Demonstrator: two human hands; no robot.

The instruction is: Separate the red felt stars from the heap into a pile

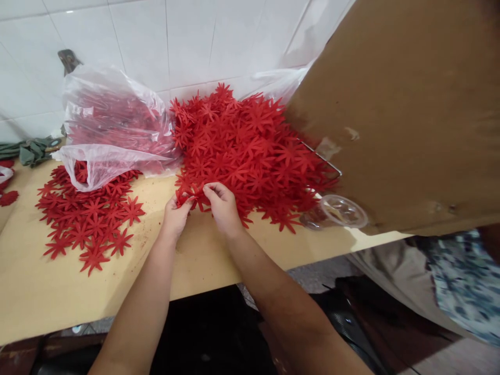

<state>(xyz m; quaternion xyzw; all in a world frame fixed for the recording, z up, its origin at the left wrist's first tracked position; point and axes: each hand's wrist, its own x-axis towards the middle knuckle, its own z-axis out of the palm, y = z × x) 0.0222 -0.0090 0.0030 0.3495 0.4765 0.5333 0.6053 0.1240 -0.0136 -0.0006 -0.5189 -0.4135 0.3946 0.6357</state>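
Note:
Both hands meet at the front edge of a big heap of red star-shaped felt-like cutouts [242, 146]. My left hand [177, 214] pinches a red petalled cutout [198, 197] between thumb and fingers. On its other side, my right hand [223, 204] grips the same piece with thumb and forefinger. Fingers partly cover the piece, and it blends into the red heap behind. To the left, a looser pile of similar cutouts [94, 224] lies flat on the pale table [195, 271].
A clear plastic bag [117, 120] of red pieces rests against the tiled wall [136, 41]. On the right stand a large brown board [410, 114] and a clear plastic container [344, 211]. Dark green cloth [33, 151] lies far left. Another person's patterned clothing [464, 281] shows at right.

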